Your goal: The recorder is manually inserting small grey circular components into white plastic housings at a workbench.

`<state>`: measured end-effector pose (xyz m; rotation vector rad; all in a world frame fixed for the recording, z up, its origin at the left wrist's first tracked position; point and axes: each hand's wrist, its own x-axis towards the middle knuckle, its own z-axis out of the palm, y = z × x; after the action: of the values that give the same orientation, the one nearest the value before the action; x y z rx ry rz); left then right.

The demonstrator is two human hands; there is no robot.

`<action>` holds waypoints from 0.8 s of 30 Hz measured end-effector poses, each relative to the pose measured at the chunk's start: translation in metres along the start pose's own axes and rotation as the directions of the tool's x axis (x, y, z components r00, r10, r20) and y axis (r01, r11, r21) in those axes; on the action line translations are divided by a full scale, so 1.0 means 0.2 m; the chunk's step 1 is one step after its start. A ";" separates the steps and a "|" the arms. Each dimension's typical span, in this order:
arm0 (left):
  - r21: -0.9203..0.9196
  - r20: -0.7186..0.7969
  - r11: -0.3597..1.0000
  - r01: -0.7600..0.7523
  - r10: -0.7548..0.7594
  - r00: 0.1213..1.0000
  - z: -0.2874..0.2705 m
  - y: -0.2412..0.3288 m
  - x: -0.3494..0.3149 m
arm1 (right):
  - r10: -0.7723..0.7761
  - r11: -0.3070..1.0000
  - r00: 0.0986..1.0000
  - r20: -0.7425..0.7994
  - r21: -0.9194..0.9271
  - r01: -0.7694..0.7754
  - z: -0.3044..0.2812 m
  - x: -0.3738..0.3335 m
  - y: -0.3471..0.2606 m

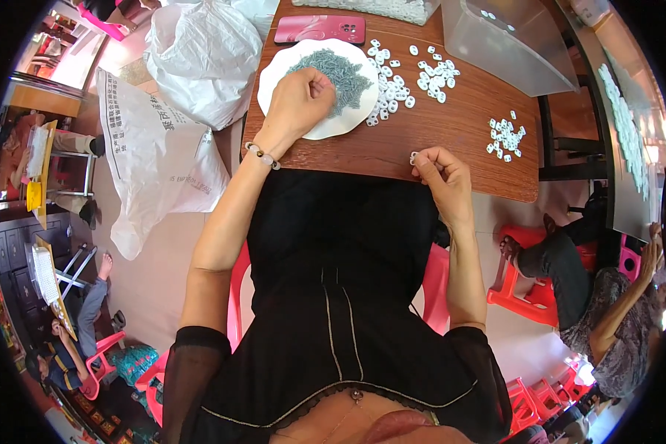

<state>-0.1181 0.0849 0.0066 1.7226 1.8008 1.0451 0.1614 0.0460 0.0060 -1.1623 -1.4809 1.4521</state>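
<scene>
Right hand [440, 174] at near edge of wooden surface [451, 137], grip pinched together on one small white plastic piece [414, 157] at the fingertips. Left hand [297, 103] resting on white plate [274, 78], grip closed down into heap of small grey-green metal parts [344, 74]; whether a part is actually caught, impossible to tell. Advisable for the step in hand: single grey part lifted clear of heap, white piece kept steady and square at surface edge, hands brought together over surface so a dropped piece stays on it. Just beyond left grip, white pieces [388, 92] crowded against plate rim; further out a loose cluster [435, 74]; to the far side of right grip a smaller cluster [505, 135]. Count: one plate, one grey heap, three groups of white pieces, individual pieces too many and too small to number; one pink phone [320, 29], one clear plastic tub [507, 41], two white sacks [163, 148] beside surface.
</scene>
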 end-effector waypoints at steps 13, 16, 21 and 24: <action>-0.722 0.114 0.680 0.126 -0.063 0.992 -0.02 0.18 -0.15 | -0.031 0.999 0.991 0.129 0.048 0.025 0.20 0.24 -0.20; -0.802 0.189 0.567 0.190 -0.062 0.980 0.03 0.22 -0.19 | -0.093 0.986 0.993 0.073 0.147 0.081 0.23 0.23 -0.19; -0.864 0.386 0.298 0.406 -0.128 0.914 0.09 0.28 -0.25 | -0.270 0.948 0.953 -0.138 0.138 0.288 0.24 0.17 -0.18; -0.866 0.443 0.215 0.452 -0.091 0.892 0.15 0.28 -0.26 | -0.289 0.956 0.938 -0.189 -0.012 0.292 0.20 0.12 -0.18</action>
<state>-0.0533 0.0369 0.0207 0.6365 0.7746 1.2168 0.1125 0.0585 0.0356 -0.9927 -1.4355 1.1188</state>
